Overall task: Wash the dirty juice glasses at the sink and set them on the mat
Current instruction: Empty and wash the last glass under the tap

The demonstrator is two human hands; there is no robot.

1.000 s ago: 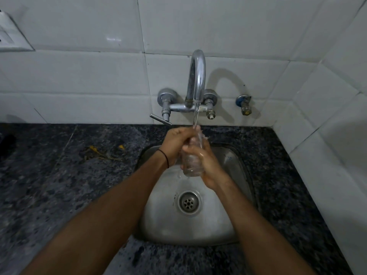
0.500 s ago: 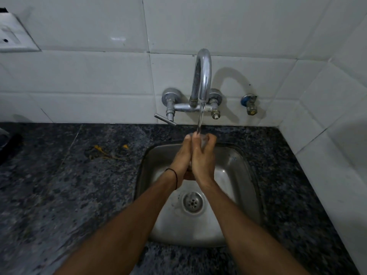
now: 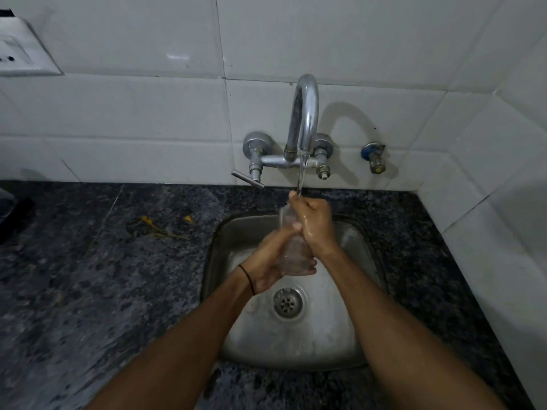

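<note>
A clear juice glass (image 3: 294, 250) is held upright over the steel sink (image 3: 364, 261), under the water running from the chrome tap (image 3: 306, 113). My left hand (image 3: 272, 261) cups and grips the glass's lower part from the left, its fingers curled under the base. My right hand (image 3: 315, 223) wraps the upper part near the rim, where the stream lands on my fingers. Much of the glass is hidden by both hands. No mat is in view.
Dark speckled granite counter (image 3: 88, 291) surrounds the sink, with orange peel scraps (image 3: 157, 226) left of it. White tiled walls stand behind and at the right. The tap lever (image 3: 247, 179) sticks out leftward. A wall socket (image 3: 20, 54) and a dark object (image 3: 9, 208) sit far left.
My left hand has slid down to the glass's base and my right hand has curled round its top; half a second ago both were pressed together high under the stream.
</note>
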